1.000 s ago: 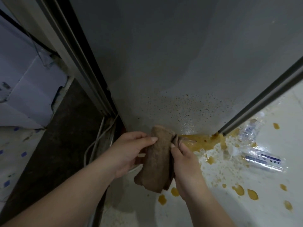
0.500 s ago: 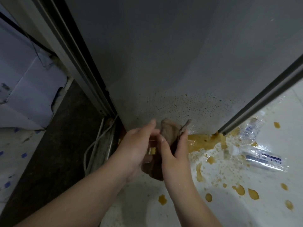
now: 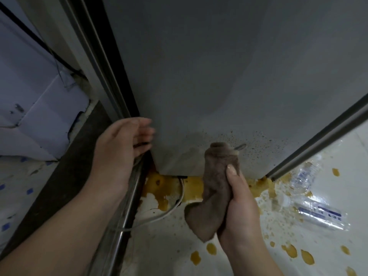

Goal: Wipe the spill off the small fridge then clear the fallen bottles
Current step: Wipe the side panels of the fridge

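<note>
Right hand (image 3: 242,212) grips soft brown cloth (image 3: 214,192) against smooth fridge (image 3: 199,76).

Two bare forearms and hands, no sleeves in view.

The left hand (image 3: 121,150) and the right hand (image 3: 242,212) wear no gloves, rings, watch or bands; both forearms are uncovered to the frame's lower edge. The right thumbnail is short, rounded and pale.

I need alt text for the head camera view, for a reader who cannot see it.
A right hand grips a brown cloth against the speckled grey fridge side. The left hand is open at its corner; clear bottles lie in yellow spill.
</note>
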`<state>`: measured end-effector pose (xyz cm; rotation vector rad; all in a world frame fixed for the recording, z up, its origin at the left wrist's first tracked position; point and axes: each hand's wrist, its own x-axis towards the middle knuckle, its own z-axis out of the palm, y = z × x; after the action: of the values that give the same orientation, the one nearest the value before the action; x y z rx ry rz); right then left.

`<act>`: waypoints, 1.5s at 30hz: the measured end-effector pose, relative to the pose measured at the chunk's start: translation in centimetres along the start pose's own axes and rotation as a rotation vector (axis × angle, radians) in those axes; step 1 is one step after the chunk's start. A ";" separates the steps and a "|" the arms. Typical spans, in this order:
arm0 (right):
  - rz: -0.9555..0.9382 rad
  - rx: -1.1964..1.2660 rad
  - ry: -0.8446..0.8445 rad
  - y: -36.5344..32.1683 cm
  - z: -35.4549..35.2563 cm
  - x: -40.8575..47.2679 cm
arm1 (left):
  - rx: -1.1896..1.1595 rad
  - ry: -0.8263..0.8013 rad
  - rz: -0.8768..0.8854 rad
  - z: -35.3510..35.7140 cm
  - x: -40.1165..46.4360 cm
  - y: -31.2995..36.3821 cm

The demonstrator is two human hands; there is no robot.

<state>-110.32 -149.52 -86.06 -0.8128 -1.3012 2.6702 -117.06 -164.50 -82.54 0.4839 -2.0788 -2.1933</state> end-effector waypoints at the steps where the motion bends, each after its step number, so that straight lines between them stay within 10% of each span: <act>1: -0.120 -0.070 -0.059 -0.4 0.3 -0.1 | -0.001 0.053 0.040 -0.4 0.4 0.1; 5: -0.707 -0.534 -0.270 -1.6 2.1 0.5 | 0.012 0.102 0.124 -1.1 1.1 0.4; 11: -1.698 -1.140 -0.138 -2.6 4.5 4.4 | -0.054 -0.038 0.089 -1.1 1.4 0.0; 19: -2.324 -1.443 -0.595 -3.3 8.2 9.9 | -0.144 -0.142 -0.091 -2.7 2.3 -1.1; 25: -2.229 -1.851 -1.132 -0.6 5.0 11.9 | 0.088 -0.279 -0.178 -3.7 2.2 -4.3; 45: -1.844 -2.034 -1.330 3.7 3.4 12.7 | -0.099 -0.258 -0.404 -6.3 4.5 -9.6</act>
<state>-122.24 -150.82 -92.53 1.7090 -2.1912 -0.4152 -118.03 -171.01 -92.98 0.6980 -2.1307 -2.6989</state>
